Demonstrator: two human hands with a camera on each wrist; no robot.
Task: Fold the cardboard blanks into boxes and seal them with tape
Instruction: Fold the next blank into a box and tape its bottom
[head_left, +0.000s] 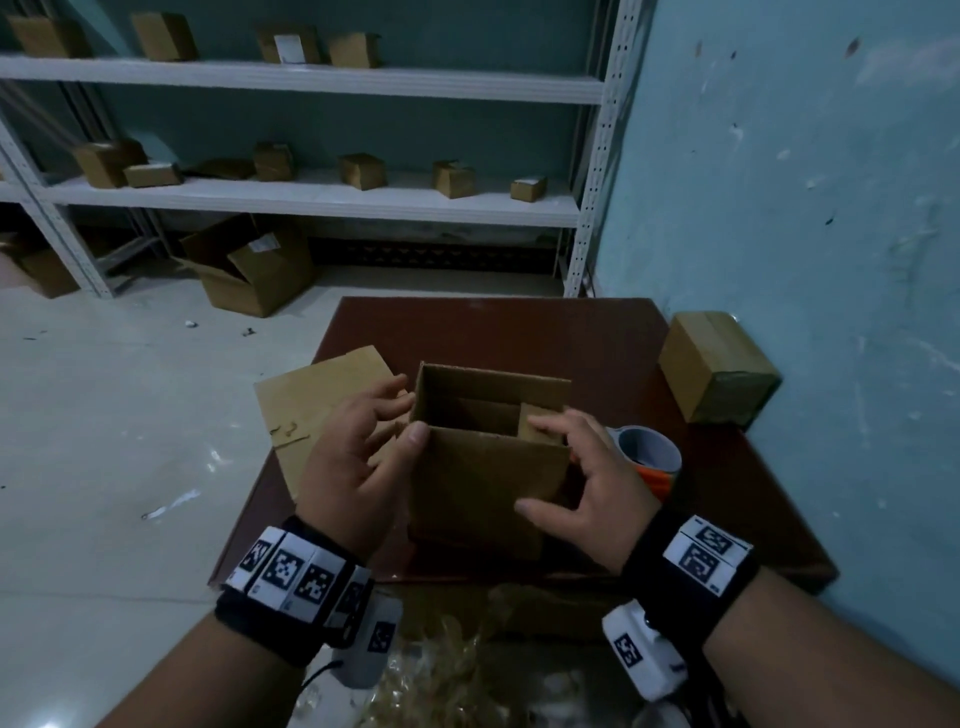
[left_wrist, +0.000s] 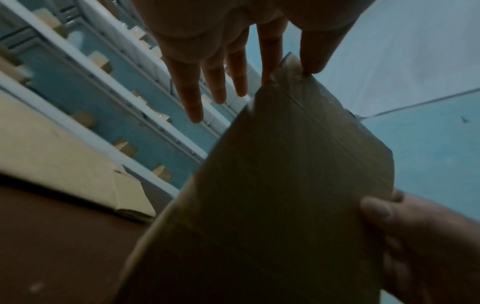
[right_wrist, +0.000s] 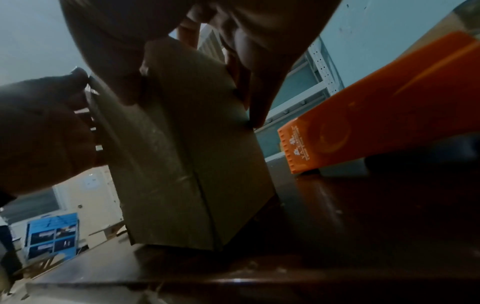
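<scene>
- The box (head_left: 488, 457), a cardboard blank already opened into a square tube, stands upright on the dark red table (head_left: 597, 332) with its top open; from above, flaps can be seen partly folded inside it, so my judgement is that the flap-folding step is in hand and taping is not yet begun
- The left hand (head_left: 358, 457) steadies the box at its near-left corner: the thumb rests on the top edge there, while the other fingers (left_wrist: 197, 98) are spread nearly straight along the left wall, not curled round it; this looks like a brace to keep the tube square
- The right hand (head_left: 587, 467) pinches the right wall: its fingers (head_left: 545, 428) hook over the top rim into the opening, touching an inner flap, and the thumb presses the near face lower down; likely it holds the wall so the flap can be pushed in
- The tape dispenser (head_left: 649, 452), orange with a roll on it, lies on the table just beside the right hand, handy for sealing
- 1 flat cardboard blank (head_left: 322, 400) lies at the table's left edge, behind the left hand, probably waiting its turn
- 1 closed box (head_left: 717, 369) sits at the table's far-right corner against the blue wall (head_left: 805, 182), well apart from the work
- Small boxes stand on the white shelves (head_left: 311, 200) behind
</scene>
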